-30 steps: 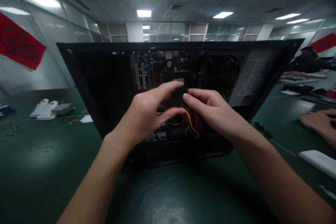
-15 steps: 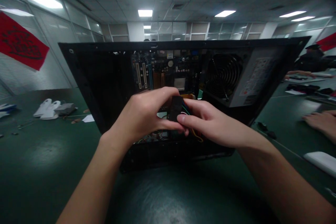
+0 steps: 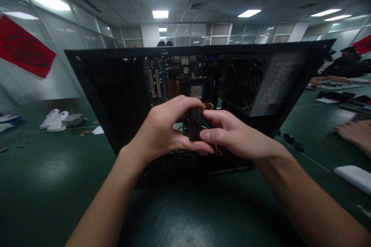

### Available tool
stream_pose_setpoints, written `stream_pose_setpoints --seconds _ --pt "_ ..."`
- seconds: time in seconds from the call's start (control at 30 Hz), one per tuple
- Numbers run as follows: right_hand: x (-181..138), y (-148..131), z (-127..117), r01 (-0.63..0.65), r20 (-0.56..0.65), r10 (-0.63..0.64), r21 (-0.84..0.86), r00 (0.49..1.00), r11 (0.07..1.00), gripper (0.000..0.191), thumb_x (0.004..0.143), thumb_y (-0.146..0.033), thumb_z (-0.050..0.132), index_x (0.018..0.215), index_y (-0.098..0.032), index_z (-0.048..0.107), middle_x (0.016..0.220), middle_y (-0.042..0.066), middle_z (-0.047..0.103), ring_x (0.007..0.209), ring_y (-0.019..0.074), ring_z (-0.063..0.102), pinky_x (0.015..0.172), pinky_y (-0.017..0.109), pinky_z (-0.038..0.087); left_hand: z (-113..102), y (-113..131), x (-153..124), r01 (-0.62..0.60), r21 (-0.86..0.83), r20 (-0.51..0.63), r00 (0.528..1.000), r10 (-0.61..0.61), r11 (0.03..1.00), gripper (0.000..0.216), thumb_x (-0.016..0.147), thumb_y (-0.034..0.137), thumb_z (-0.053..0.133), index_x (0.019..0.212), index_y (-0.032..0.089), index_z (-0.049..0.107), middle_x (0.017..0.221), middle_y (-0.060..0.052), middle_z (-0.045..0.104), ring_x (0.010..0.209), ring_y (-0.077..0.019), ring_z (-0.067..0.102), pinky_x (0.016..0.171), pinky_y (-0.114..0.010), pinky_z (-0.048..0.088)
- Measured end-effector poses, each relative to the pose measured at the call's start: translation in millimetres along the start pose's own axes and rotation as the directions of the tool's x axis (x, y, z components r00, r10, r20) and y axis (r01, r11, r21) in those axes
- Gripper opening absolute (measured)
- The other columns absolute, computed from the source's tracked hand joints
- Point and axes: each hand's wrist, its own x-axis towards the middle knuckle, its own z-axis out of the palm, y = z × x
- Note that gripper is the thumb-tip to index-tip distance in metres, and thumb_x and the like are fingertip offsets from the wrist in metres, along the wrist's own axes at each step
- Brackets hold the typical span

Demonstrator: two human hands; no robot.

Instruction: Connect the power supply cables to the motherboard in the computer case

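Observation:
An open black computer case (image 3: 116, 96) stands on the green table (image 3: 52, 177), its motherboard (image 3: 179, 75) and power supply fan (image 3: 242, 81) showing. In front of the opening, my left hand (image 3: 162, 131) and my right hand (image 3: 232, 135) both pinch a black cable connector (image 3: 195, 123). Yellow, red and other coloured wires (image 3: 216, 148) run from the connector down into the case, mostly hidden behind my right hand.
White objects and a grey box (image 3: 62, 120) lie at the far left of the table. Another person's hand (image 3: 355, 133) rests at the right edge, near a white flat object (image 3: 352, 177). A small black part (image 3: 292, 142) lies right of the case. Red banners hang on the walls.
Both hands have drawn the black connector down and toward me, away from the motherboard. The fingers have closed more tightly round it.

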Motion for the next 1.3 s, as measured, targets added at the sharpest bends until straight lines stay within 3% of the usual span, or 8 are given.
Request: stream_pose_setpoints --seconds 0.17,0.4,0.5,0.8,1.03,1.17,1.3 --pt "-3 2 -6 0.042 -0.001 -0.042 0.04 0.999 0.998 0.019 0.073 -0.029 0.065 0.083 -0.013 0.06 0.076 0.001 0.055 0.065 0.0105 0.049 0.058 0.022 0.043 12 8 5 0.013 -0.068 -0.104 0.994 -0.02 0.998 0.068 0.059 0.067 0.08 0.106 0.019 0.065 0.093 -0.007 0.068 0.083 -0.0204 0.063 0.075 -0.033 0.054" --pt "-7 1 -7 0.158 0.073 -0.164 0.088 0.984 0.984 0.015 0.072 -0.025 0.062 0.082 -0.015 0.058 0.075 0.001 0.055 0.067 0.012 0.051 0.059 0.022 0.044 24 19 6 0.011 -0.196 -0.119 0.992 -0.035 0.981 0.068 0.062 0.064 0.081 0.112 0.023 0.065 0.109 -0.011 0.064 0.105 -0.0274 0.06 0.086 -0.042 0.056" --pt "-8 1 -5 0.154 0.076 -0.16 0.074 0.984 0.985 0.015 0.072 -0.026 0.062 0.082 -0.016 0.057 0.074 0.001 0.054 0.066 0.0127 0.05 0.058 0.023 0.044 24 18 5 0.024 -0.228 -0.08 0.996 -0.043 0.973 0.069 0.06 0.064 0.082 0.113 0.023 0.065 0.114 -0.012 0.064 0.111 -0.0299 0.06 0.089 -0.045 0.056" --pt "-8 1 1 0.265 0.025 -0.265 -0.039 0.964 0.963 0.009 0.072 -0.02 0.058 0.079 -0.015 0.056 0.079 0.003 0.054 0.072 0.0143 0.051 0.06 0.023 0.044 19 13 3 -0.022 -0.245 -0.08 0.997 0.002 0.969 0.066 0.061 0.063 0.082 0.11 0.022 0.067 0.111 -0.012 0.066 0.106 -0.0276 0.064 0.087 -0.04 0.058" --pt "-5 4 0 0.168 -0.04 -0.172 -0.097 0.984 0.981 0.02 0.072 -0.028 0.059 0.086 -0.014 0.059 0.078 0.003 0.055 0.068 0.0132 0.049 0.06 0.024 0.043 18 6 3 0.016 -0.254 -0.059 0.998 -0.032 0.967 0.068 0.056 0.06 0.086 0.109 0.021 0.067 0.108 -0.011 0.069 0.105 -0.0271 0.065 0.09 -0.04 0.056" --pt "-4 8 -2 0.184 0.019 -0.184 -0.032 0.983 0.982 0.02 0.072 -0.03 0.064 0.084 -0.014 0.061 0.083 0.005 0.059 0.075 0.0163 0.054 0.067 0.027 0.048 16 8 4 0.001 -0.28 -0.024 1.0 -0.008 0.96 0.063 0.056 0.054 0.089 0.106 0.02 0.068 0.107 -0.01 0.069 0.101 -0.0252 0.066 0.088 -0.038 0.057" --pt "-4 15 -2 0.227 0.041 -0.232 0.093 0.972 0.969 0.023 0.071 -0.035 0.069 0.079 -0.015 0.061 0.08 0.005 0.058 0.079 0.0181 0.056 0.074 0.029 0.05 18 16 5 -0.061 -0.327 -0.062 0.997 0.043 0.943 0.056 0.061 0.044 0.089 0.106 0.019 0.067 0.11 -0.011 0.069 0.101 -0.0237 0.066 0.088 -0.037 0.057"
